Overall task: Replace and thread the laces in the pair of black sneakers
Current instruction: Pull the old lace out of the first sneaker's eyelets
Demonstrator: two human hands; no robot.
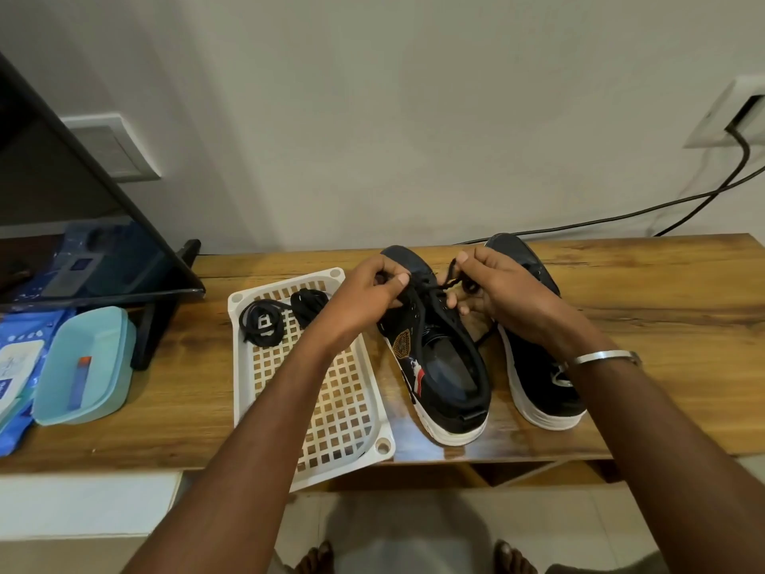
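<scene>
Left hand [368, 294] and right hand [494, 290] each pinch the thin black lace [449, 279] over the left black white-soled sneaker [439, 366]; spare black laces [281, 316] lie in the white plastic lattice tray [343, 408].

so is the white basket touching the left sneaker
Cannot tell. In the head view the white basket lies right beside the left sneaker, but the left forearm hides its near edge and any gap lower down is too thin to judge.

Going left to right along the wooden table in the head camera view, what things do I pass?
Blue wipes pack → teal box → white basket holding spare black laces → sneaker being laced → second sneaker.
</scene>
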